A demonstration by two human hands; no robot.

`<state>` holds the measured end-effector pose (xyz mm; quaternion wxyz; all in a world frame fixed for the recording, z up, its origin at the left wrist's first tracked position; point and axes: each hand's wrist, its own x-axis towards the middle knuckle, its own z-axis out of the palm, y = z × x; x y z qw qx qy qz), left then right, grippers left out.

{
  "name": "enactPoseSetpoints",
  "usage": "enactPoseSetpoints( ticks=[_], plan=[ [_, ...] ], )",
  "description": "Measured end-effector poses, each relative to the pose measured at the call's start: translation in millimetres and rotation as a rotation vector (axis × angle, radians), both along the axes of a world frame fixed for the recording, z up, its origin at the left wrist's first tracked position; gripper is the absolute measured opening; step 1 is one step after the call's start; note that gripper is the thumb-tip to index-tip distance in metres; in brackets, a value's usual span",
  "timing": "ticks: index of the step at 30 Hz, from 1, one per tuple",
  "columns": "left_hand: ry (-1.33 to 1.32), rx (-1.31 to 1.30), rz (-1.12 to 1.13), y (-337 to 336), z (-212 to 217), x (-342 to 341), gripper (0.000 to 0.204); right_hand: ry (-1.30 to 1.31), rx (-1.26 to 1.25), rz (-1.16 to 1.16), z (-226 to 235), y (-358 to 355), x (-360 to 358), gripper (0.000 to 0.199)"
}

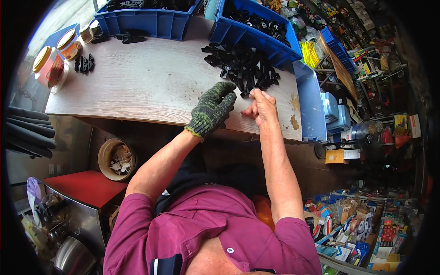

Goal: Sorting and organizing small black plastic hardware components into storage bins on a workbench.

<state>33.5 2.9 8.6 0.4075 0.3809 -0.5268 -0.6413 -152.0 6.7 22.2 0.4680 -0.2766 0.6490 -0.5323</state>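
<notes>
A loose pile of small black plastic parts [245, 66] lies on the pale wood-grain table [146, 78], just beyond my hands. My left hand [213, 109] wears a green and black knitted glove. Its fingers are curled at the pile's near edge; whatever they may hold is hidden. My bare right hand [264, 107] is beside it, thumb and forefinger pinched together right at the nearest black parts. What sits between those fingertips is too small to make out, and the other fingers are bent in toward the palm.
Two blue bins, one at back left [144, 20] and one at back right [256, 30], hold more black parts. Lidded jars [48, 68] and a black bundle [84, 64] stand left. A round bucket [117, 159] is below the table's edge; crowded shelves are right.
</notes>
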Motion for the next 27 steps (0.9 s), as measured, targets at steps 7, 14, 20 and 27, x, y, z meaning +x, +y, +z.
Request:
enactPoseSetpoints(
  ticks=[7,14,20,27],
  plan=[
    [-0.065,-0.203,-0.098,-44,-19,-22,0.040,-0.045,-0.118,0.089,-16,3,5,0.019],
    [-0.032,-0.295,-0.001,-45,-31,-26,0.031,0.035,-0.169,0.086,-13,5,15,0.018],
    [0.259,-0.059,0.198,-16,-22,-11,0.030,-0.060,-0.138,0.004,-8,12,13,0.016],
    [0.165,-0.087,0.168,4,-22,13,0.031,0.032,0.025,0.003,4,12,5,0.021]
  ],
)
